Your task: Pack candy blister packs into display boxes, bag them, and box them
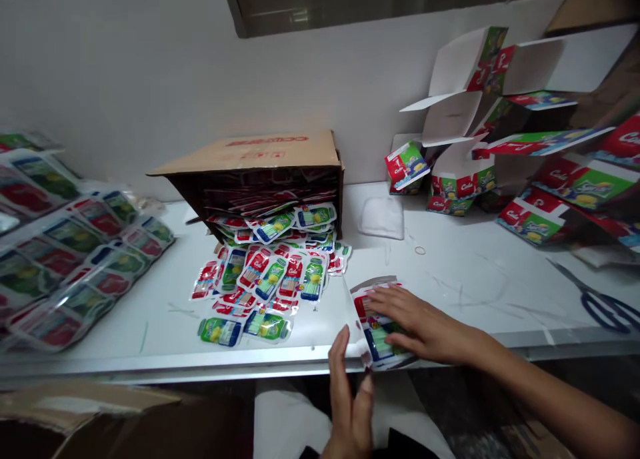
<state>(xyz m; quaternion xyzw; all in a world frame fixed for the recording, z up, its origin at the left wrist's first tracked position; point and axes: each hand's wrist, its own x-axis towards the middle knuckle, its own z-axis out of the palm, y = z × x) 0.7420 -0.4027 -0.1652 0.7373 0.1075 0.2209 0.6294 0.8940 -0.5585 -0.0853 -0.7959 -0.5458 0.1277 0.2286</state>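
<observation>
My right hand lies palm down with fingers stretched over red and green bottle-shaped packets at the table's front edge. These packets appear to lie in a small open carton, whose white side flap stands up on the left. Just left of this flap is my left hand, with index finger and thumb apart; whether it touches the carton is unclear. Farther left, a loose pile of similar packets spills from a brown cardboard box lying on its side.
Plastic-wrapped packs are stacked at the left. Several printed open cartons pile up at the right, with blue-handled scissors nearby. A white folded cloth and a rubber band lie mid-table. Another cardboard box sits below left.
</observation>
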